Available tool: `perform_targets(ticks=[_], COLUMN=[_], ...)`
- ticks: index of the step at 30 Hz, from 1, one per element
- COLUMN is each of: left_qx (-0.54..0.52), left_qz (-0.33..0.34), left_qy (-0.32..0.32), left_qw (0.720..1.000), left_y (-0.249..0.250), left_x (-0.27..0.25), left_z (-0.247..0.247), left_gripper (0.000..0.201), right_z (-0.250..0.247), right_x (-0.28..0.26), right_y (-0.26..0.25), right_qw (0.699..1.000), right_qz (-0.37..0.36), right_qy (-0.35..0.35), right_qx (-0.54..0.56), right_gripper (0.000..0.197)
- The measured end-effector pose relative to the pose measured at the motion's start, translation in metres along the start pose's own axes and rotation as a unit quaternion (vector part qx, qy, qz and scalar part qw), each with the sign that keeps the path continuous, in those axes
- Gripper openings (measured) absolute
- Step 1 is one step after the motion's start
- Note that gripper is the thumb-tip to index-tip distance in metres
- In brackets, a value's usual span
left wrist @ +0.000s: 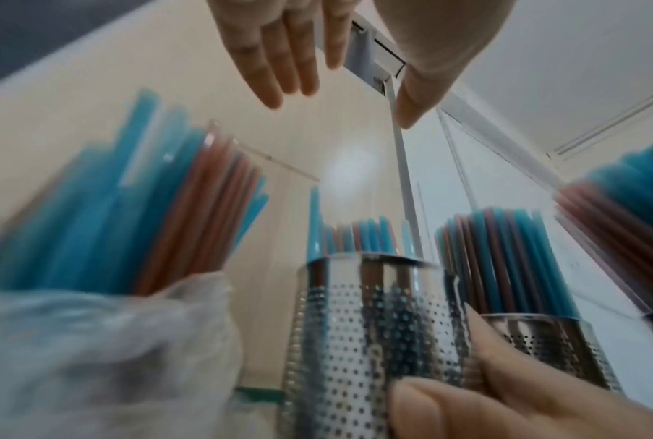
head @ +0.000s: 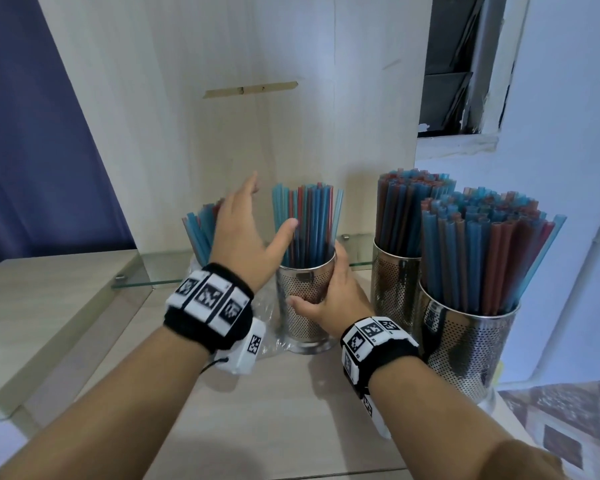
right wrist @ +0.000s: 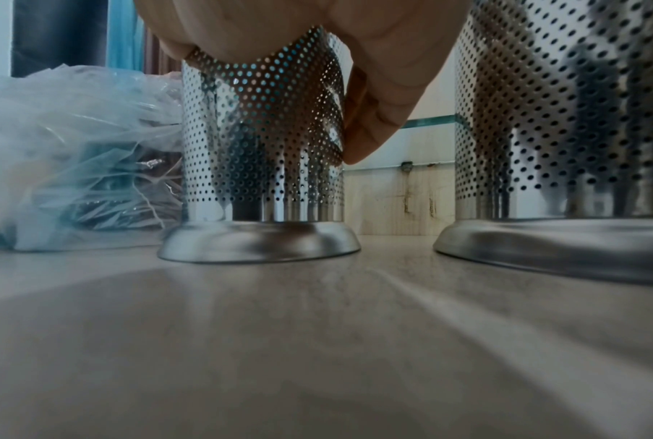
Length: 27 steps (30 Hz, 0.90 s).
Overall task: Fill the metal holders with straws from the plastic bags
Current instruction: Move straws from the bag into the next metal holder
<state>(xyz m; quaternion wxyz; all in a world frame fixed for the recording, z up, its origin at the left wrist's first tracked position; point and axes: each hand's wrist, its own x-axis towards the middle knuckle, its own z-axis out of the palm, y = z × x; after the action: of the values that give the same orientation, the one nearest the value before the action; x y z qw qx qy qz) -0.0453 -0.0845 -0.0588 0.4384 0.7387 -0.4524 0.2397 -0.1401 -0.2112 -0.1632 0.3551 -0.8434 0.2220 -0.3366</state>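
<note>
Head view is showing a person standing at a pale wooden counter [head: 257, 410], working on three perforated metal holders of blue and red straws. Their right hand [head: 329, 306] is wrapping thumb and fingers around the middle holder [head: 303, 306], which is standing upright on its base — the right-wrist view is confirming the base is sitting flat on the counter. That holder's straws [head: 305, 230] are standing loosely, with gaps between them, so it appears only partly filled. The left hand [head: 246, 233] is hovering with fingers spread wide and holding nothing, just left of those straws and in front of a plastic bag [head: 267, 327] lying beside the holder, with more straws [head: 201, 233] sticking up out of it. To the right, the rear holder [head: 392, 289] and the front holder [head: 465, 348] are looking tightly packed — probably finished. Judging by this, roughly two thirds of the job is looking done; topping up the middle holder from the bag is what seems left.
</note>
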Motion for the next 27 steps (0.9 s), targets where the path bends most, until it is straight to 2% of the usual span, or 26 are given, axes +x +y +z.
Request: perform_targets(ticks=[2,3,4,6,8,11,13,20,23,27], left_qx=[0.025,0.044,0.058,0.064,0.06,0.096,0.125,0.198,0.172,0.156], left_qz=[0.03,0.023,0.002,-0.067,-0.145,-0.261,-0.296,-0.343,-0.331,-0.312], left_qy=[0.086,0.127,0.156,0.172,0.147,0.033,-0.028,-0.13,-0.132,-0.077], left_qw=[0.996,0.991,0.986,0.981,0.977,0.96,0.946,0.909,0.918,0.934], left_y=[-0.004,-0.01,-0.018,-0.038,-0.057,-0.074,-0.076,-0.082,-0.081,-0.073], left_x=[-0.016,-0.023,-0.027,-0.033,-0.037,-0.037,-0.033,-0.005,0.003,0.005], left_z=[-0.019,-0.027,-0.032,-0.038,-0.038,-0.036,-0.036,-0.035,-0.033,-0.032], left_gripper=[0.078,0.079,0.084,0.096,0.106,0.111,0.107,0.097,0.072,0.035], right_z=[0.0,0.0,0.0,0.0,0.001,0.001,0.002,0.0,-0.001,-0.002], right_x=[0.001,0.001,0.002,0.003,0.003,0.004,0.004,0.002,0.002,0.001], right_y=[0.0,0.0,0.001,0.001,0.003,0.003,0.003,0.0,-0.001,-0.001], right_qw=[1.0,1.0,1.0,1.0,1.0,1.0,1.0,1.0,1.0,1.0], right_qz=[-0.001,0.001,0.004,0.008,0.01,0.011,0.011,0.014,0.016,0.012], right_qy=[-0.002,-0.005,-0.008,-0.01,-0.01,-0.006,-0.003,-0.01,-0.014,-0.014], right_qx=[-0.002,-0.003,-0.004,-0.003,-0.005,-0.007,-0.005,0.002,0.003,0.003], right_gripper=[0.126,0.126,0.126,0.125,0.126,0.126,0.126,0.126,0.126,0.126])
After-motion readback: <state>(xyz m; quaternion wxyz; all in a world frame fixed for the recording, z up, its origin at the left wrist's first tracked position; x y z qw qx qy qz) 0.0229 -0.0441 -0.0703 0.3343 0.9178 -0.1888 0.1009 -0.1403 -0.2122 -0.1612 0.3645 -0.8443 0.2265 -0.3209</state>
